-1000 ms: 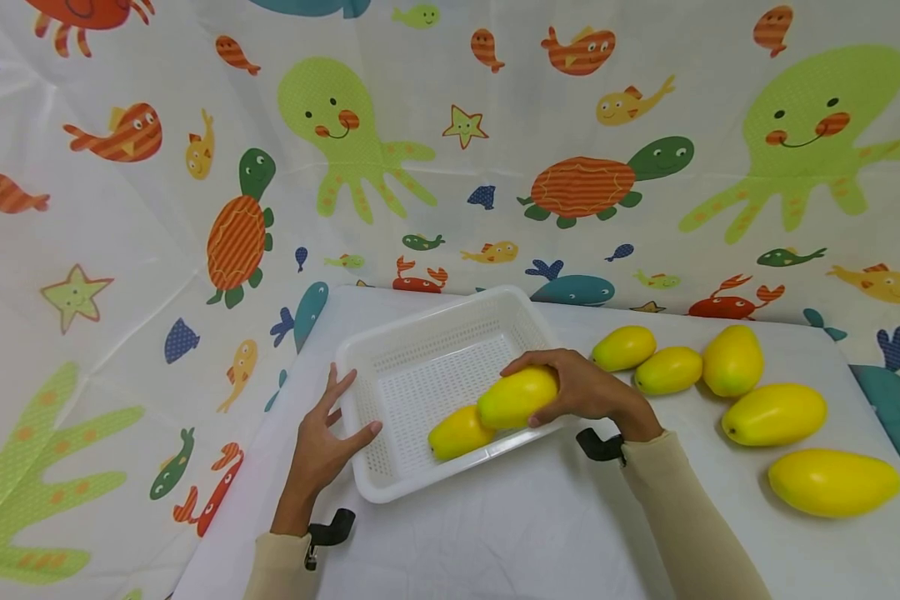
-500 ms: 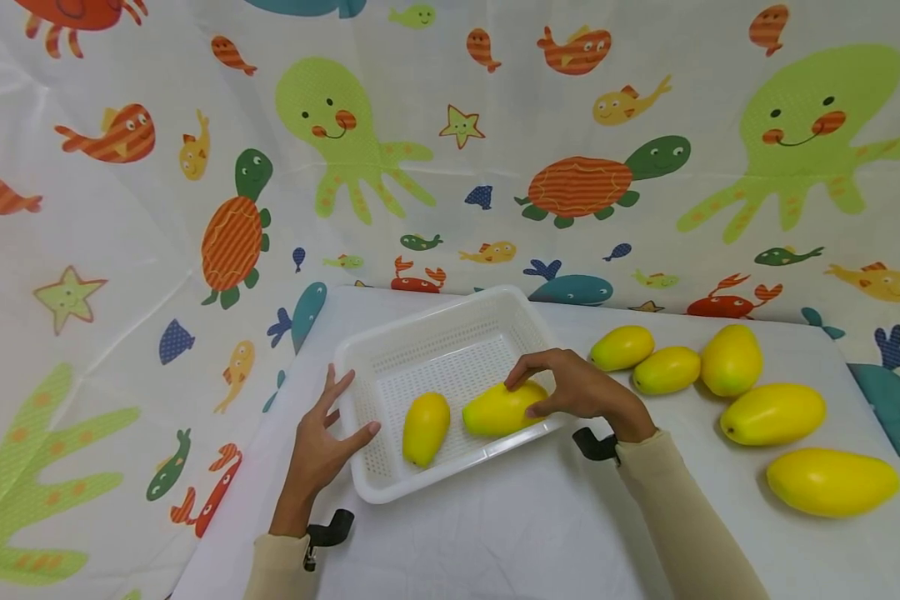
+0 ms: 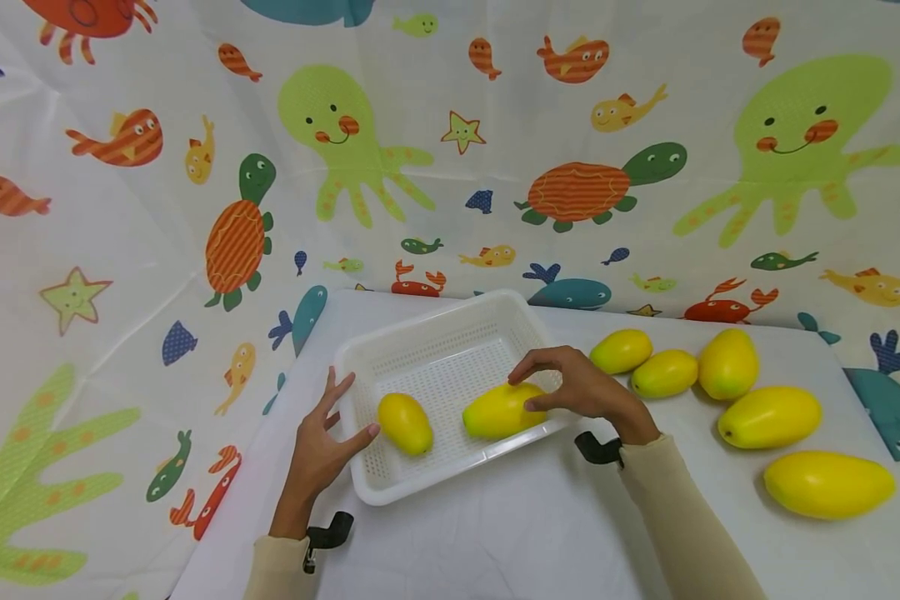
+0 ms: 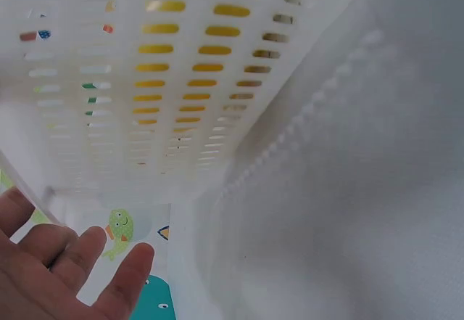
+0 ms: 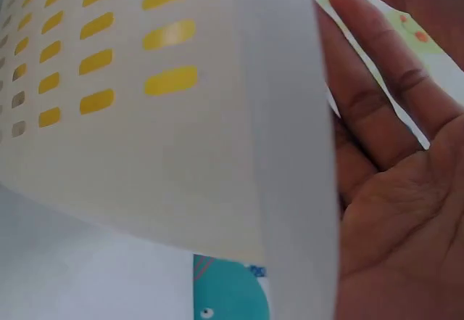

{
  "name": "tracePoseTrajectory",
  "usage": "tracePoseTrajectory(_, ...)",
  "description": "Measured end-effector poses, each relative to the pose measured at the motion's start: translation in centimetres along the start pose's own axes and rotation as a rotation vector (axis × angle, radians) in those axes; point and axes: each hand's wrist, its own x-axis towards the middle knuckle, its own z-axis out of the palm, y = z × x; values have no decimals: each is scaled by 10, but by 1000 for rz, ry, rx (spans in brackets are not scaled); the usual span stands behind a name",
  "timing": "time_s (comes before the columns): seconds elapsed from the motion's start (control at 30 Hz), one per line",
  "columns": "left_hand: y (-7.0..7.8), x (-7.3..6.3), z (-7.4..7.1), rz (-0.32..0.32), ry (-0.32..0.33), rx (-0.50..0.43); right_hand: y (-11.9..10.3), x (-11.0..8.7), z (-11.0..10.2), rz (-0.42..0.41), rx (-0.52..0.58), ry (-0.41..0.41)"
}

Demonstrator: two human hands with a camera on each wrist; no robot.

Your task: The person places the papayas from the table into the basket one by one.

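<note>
Pinching, lightly, between thumb and fingertips of the right hand (image 3: 581, 387), a large smooth yellow oval fruit with a greenish end (image 3: 498, 412). Lying on its side inside a white perforated plastic basket (image 3: 442, 367), toward the right and just behind the near rim, greenish end to the left. At the basket's left end, the left hand (image 3: 326, 442), released, fingers spread along the outside, thumb over the rim. Just beside that thumb, inside the basket, a smaller smooth yellow oval fruit (image 3: 405, 423), aslant; unable to tell if touching the thumb. Seeing yellow through the slots in both wrist views. Set askew under all this, on a bench with a white cover (image 3: 487, 542). Off to the right on the bench, a curved line of five more yellow fruits (image 3: 769, 417). Behind, a white curtain printed with cartoon sea animals (image 3: 412, 100).
</note>
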Motion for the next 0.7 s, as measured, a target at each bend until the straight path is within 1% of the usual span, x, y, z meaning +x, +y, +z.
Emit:
tracePoseTrajectory(0.2,-3,1,1,5,2,-7,4,-5,-3,-27,164,68)
tracePoseTrajectory(0.33,-4,2,0,12,0,-9,6,-8,-4,-42,231,107)
tracePoseTrajectory(0.6,-4,2,0,9,-8,-8,14,-14,-12,-61,273,234)
tracePoseTrajectory(0.7,-5,1,0,10,-9,-6,15,-17,-17,-50,283,280)
